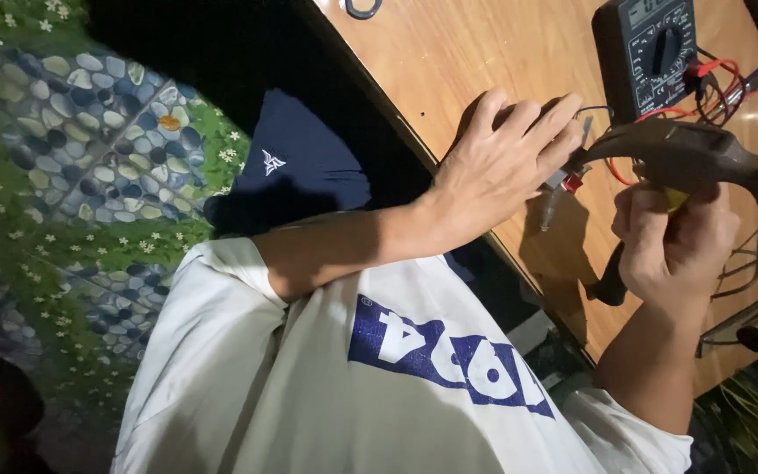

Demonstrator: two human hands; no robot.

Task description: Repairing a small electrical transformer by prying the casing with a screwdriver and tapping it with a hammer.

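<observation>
Left hand (497, 167): we press it flat, fingers spread, on a small red-tipped connector (569, 182).
Right hand (673, 241): we clench the curved brown hammer (695, 154).
Table (484, 53): smooth wood.

A dark brown tool (695, 156) with a curved, worn body lies across the wooden bench, its narrow tip pointing at a small red-and-silver component (568, 183) with thin grey leads. A yellow handle end (675, 200) shows just below the tool.
</observation>
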